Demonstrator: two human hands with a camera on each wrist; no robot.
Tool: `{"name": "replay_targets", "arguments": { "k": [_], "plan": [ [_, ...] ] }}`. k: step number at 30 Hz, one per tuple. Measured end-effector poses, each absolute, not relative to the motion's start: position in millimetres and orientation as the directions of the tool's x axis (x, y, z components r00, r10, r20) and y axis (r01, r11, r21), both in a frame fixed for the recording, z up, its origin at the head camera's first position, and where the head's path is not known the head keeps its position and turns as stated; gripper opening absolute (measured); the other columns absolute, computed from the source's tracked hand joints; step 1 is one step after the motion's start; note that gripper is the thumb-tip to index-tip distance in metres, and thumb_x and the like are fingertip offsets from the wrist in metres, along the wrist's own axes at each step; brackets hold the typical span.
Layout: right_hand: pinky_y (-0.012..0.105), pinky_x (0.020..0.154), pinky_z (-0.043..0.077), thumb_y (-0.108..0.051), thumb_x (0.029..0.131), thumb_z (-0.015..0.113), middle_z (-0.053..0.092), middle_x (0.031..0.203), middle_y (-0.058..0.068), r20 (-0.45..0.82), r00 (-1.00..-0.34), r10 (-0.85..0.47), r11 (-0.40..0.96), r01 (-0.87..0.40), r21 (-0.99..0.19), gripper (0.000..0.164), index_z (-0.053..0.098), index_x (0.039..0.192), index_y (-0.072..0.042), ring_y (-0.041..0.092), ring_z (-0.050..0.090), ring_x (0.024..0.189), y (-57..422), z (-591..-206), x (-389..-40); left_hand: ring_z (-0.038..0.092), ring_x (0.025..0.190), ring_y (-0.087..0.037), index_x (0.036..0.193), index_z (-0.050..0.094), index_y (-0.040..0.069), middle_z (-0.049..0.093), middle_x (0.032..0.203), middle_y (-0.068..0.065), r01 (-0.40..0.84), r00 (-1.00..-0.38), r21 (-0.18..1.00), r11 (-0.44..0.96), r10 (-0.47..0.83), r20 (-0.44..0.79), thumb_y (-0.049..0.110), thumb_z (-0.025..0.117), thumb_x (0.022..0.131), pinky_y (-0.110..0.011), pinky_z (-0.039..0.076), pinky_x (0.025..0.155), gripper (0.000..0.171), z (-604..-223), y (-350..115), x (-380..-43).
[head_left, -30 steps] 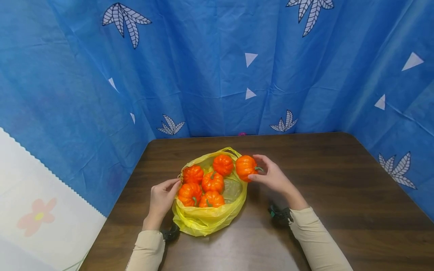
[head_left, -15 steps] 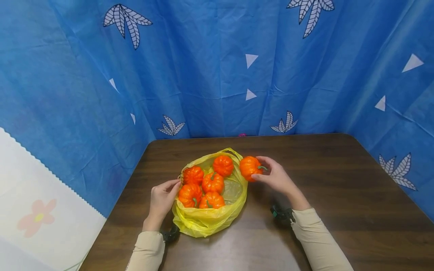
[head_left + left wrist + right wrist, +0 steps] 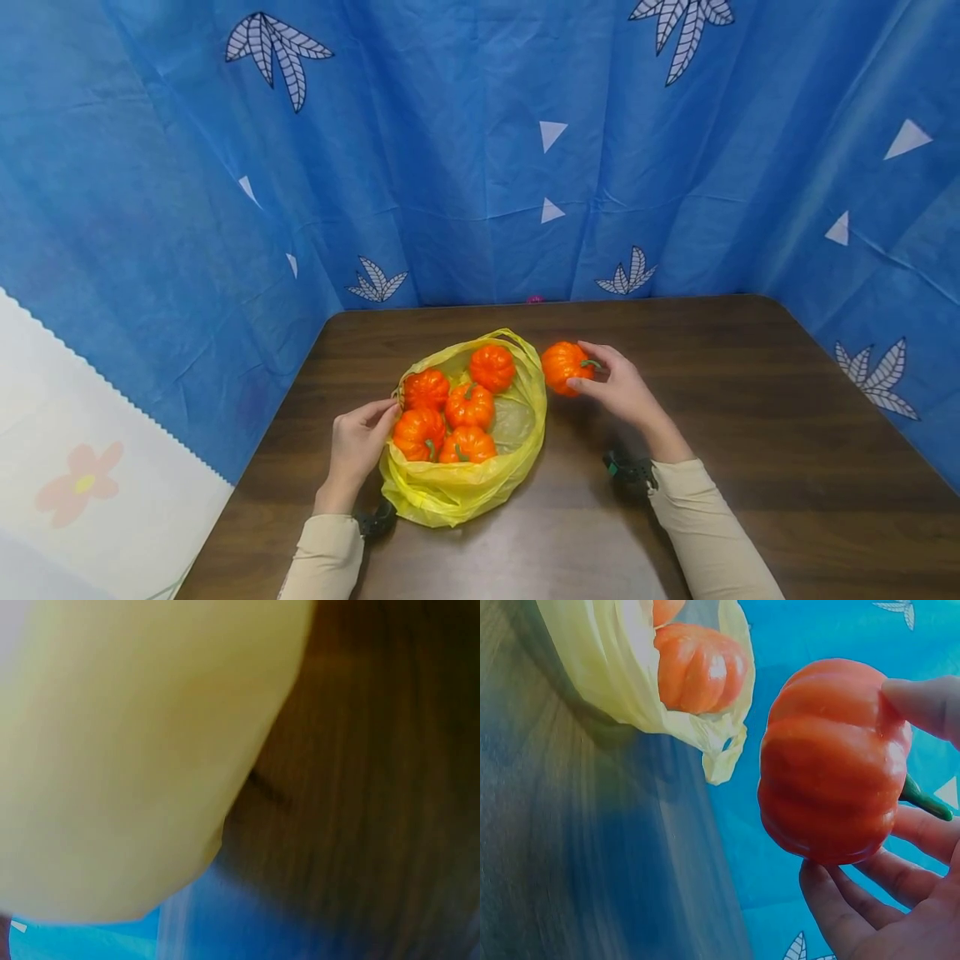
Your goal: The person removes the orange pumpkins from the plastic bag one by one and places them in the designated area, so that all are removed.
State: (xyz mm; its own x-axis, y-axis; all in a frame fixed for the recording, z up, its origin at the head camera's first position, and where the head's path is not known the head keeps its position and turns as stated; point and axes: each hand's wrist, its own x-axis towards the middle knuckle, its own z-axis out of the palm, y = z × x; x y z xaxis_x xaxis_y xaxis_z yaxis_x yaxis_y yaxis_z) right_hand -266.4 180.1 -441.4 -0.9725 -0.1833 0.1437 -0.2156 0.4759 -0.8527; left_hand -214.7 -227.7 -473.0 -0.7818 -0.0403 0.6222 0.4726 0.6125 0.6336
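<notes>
In the head view, a yellow plastic bag [image 3: 450, 492] stands wide at the mouth on the table, with several small orange pumpkins inside, one of them a pumpkin [image 3: 492, 368] at the far side. My left hand [image 3: 358, 442] pinches the bag's left rim between thumb and fingers. Just off the bag's right rim, my right hand [image 3: 618, 387] grips another orange pumpkin [image 3: 832, 765] by its sides, thumb opposite the fingers. Its green stem [image 3: 926, 799] points toward the palm in the right wrist view. The left wrist view is mostly filled by a blurred pale surface.
The dark wooden table [image 3: 720, 417] reaches back to a blue curtain [image 3: 480, 167] with white leaf and triangle prints. A white cloth [image 3: 90, 433] with a flower print hangs at the left. Black straps sit at both wrists.
My right hand has moved a little to the right with the pumpkin, from over the bag's right rim to beside it. The left hand stays at the bag's rim.
</notes>
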Motion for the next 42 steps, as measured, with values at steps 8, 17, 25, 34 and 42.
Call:
{"name": "replay_targets", "arguments": {
  "k": [8,17,25,34,42],
  "plan": [
    [0.056,0.107,0.047,-0.021,0.089,0.077,0.050,0.142,0.025,0.201,-0.965,-0.169,0.472,-0.259,-0.843,0.069,0.046,0.146,0.002,0.042,0.053,0.125,186.3,-445.9,-270.5,0.075,0.074,-0.026,0.095,0.078,-0.001,0.078,0.091,-0.014,0.472,-0.788,0.644,0.602,-0.040,0.615,0.001,0.077,0.085,-0.004,0.051,0.071,0.011,-474.7,-227.7,-214.9],
    [0.055,0.105,0.049,-0.022,0.088,0.077,0.048,0.144,0.026,0.135,-0.985,-0.108,0.486,-0.171,-0.857,0.070,0.044,0.145,0.002,0.045,0.057,0.123,188.7,-450.7,-273.2,0.075,0.073,-0.025,0.094,0.078,-0.001,0.078,0.090,-0.014,0.481,-0.776,0.629,0.611,-0.037,0.630,0.000,0.078,0.084,-0.004,0.051,0.071,0.011,-472.9,-227.7,-214.0],
    [0.056,0.108,0.046,-0.026,0.090,0.074,0.047,0.146,0.026,0.082,-0.996,-0.045,0.513,-0.094,-0.854,0.069,0.043,0.145,0.001,0.045,0.054,0.125,194.2,-459.2,-277.2,0.075,0.074,-0.026,0.094,0.079,-0.001,0.078,0.090,-0.014,0.491,-0.768,0.621,0.612,-0.034,0.640,-0.001,0.079,0.083,-0.003,0.050,0.072,0.012,-473.4,-227.4,-214.1],
    [0.059,0.111,0.041,-0.021,0.091,0.073,0.046,0.147,0.028,0.101,-0.995,-0.019,0.534,-0.095,-0.840,0.067,0.043,0.146,0.003,0.045,0.050,0.126,203.4,-468.3,-281.8,0.075,0.074,-0.026,0.095,0.078,-0.001,0.078,0.090,-0.014,0.491,-0.772,0.628,0.603,-0.032,0.635,-0.001,0.078,0.083,-0.004,0.051,0.071,0.012,-473.4,-227.2,-214.4],
    [0.060,0.115,0.036,-0.020,0.091,0.072,0.042,0.151,0.028,0.087,-0.996,-0.015,0.563,-0.080,-0.823,0.067,0.044,0.147,0.003,0.045,0.045,0.131,206.8,-478.3,-285.5,0.075,0.074,-0.026,0.094,0.078,-0.001,0.078,0.090,-0.014,0.482,-0.772,0.621,0.619,-0.036,0.635,-0.001,0.078,0.083,-0.002,0.050,0.072,0.011,-474.1,-227.4,-214.4]
  ]
}}
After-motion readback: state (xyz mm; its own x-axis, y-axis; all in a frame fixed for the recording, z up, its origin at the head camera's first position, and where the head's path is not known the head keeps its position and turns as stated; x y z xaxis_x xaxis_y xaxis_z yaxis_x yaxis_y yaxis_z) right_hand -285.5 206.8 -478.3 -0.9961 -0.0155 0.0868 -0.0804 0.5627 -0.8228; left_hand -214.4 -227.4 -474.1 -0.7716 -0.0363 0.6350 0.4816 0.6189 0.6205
